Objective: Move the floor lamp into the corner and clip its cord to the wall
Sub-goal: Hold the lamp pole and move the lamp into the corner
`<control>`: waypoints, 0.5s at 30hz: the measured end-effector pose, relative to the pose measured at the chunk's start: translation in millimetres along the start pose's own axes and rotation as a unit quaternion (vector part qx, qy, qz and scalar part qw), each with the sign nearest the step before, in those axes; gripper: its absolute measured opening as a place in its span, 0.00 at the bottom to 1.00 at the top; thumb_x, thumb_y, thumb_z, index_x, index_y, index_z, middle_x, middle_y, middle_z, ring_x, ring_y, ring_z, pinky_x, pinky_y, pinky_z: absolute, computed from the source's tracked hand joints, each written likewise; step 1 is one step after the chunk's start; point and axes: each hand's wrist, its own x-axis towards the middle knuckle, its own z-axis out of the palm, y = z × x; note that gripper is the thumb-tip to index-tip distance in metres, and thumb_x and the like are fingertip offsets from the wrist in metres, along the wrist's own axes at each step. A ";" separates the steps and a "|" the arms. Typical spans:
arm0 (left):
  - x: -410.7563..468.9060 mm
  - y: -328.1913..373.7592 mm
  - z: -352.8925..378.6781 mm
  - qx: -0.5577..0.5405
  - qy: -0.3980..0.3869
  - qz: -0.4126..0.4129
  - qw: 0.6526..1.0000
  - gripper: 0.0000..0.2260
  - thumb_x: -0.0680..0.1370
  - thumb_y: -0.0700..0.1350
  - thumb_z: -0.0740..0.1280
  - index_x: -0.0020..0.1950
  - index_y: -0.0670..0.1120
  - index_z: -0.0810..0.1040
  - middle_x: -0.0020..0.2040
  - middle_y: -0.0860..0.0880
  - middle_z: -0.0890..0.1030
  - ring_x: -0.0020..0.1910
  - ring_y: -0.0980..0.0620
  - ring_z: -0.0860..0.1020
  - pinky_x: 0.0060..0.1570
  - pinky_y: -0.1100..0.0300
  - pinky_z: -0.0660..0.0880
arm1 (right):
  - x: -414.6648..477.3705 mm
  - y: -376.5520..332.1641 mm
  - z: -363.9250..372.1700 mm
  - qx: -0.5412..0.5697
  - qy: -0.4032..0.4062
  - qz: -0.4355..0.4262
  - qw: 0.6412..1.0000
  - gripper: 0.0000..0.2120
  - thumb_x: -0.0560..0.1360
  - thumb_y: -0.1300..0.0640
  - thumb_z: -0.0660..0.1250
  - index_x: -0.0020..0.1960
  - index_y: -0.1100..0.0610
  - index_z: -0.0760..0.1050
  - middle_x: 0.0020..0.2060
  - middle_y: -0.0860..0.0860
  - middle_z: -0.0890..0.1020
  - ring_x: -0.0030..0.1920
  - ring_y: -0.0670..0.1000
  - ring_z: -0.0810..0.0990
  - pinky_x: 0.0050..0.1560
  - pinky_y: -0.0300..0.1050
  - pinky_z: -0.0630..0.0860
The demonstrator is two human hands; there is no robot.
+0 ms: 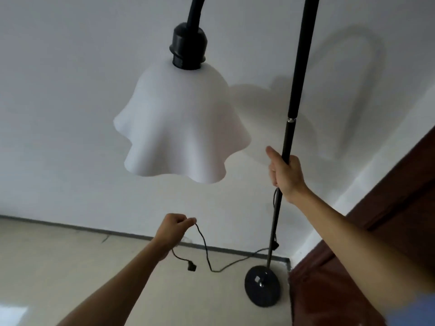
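Meanwhile, right hand (286,174) is clenching the slim black pole (297,78); left hand (173,230) is pinching the thin cord (204,248), its plug (191,267) seemingly dangling below.

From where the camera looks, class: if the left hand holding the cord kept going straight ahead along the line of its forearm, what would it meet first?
Probably the white wall. The left hand, closed on the cord, points forward and up past the lamp shade, which hangs higher. Nothing else shows in that line, though depth is hard to judge.
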 end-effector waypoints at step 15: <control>-91.8 -85.6 -160.8 -0.078 0.200 -0.066 0.974 0.22 0.76 0.46 0.69 0.23 0.48 0.67 0.26 0.49 0.62 0.25 0.52 0.60 0.30 0.58 0.59 | -26.2 -64.2 275.5 -0.038 -0.197 -0.084 0.976 0.24 0.73 0.45 0.66 0.26 0.51 0.57 0.19 0.47 0.61 0.19 0.48 0.58 0.23 0.39 0.55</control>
